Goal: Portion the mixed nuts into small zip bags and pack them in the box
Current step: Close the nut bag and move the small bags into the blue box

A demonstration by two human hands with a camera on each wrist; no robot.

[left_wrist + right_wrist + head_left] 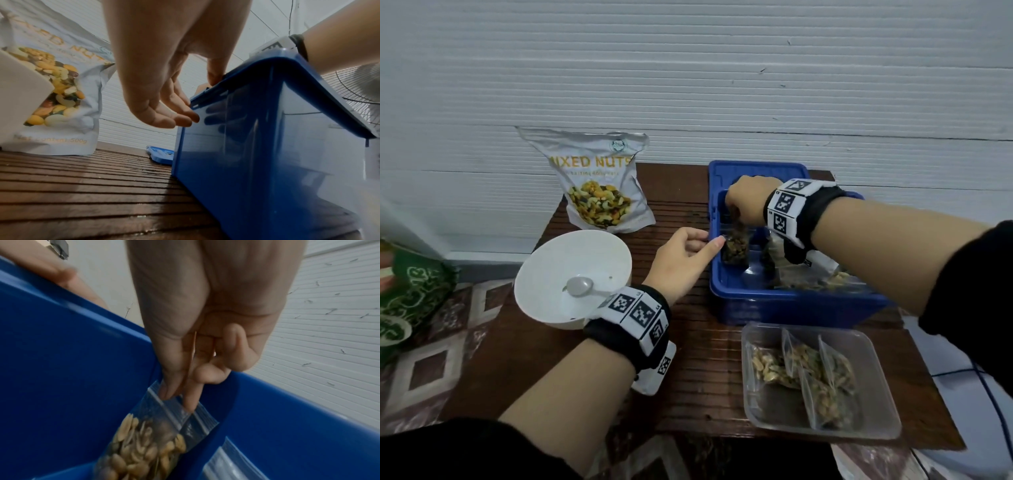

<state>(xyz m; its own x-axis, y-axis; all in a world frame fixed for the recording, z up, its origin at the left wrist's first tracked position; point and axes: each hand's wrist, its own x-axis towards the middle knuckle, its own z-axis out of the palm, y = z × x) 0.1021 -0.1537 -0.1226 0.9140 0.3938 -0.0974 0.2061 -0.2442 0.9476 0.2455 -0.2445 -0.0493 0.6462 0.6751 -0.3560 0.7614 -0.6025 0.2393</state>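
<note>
My right hand (734,210) reaches down into the blue box (791,305) and pinches the top strip of a small zip bag of nuts (736,245), which hangs upright near the box's left wall. In the right wrist view the right hand (179,400) holds the zip bag (144,443) between thumb and forefinger. My left hand (710,240) holds the box's left rim. In the left wrist view the left hand (199,100) has its thumb over the rim of the blue box (267,146) and its fingertips (185,120) on the outer wall.
More filled bags (818,281) lie in the box. A clear tray (880,377) at the front holds several filled zip bags (808,373). The mixed nuts pouch (599,185) stands at the back left, the white bowl (544,274) with a spoon (580,286) beside it. The blue lid (756,171) lies behind the box.
</note>
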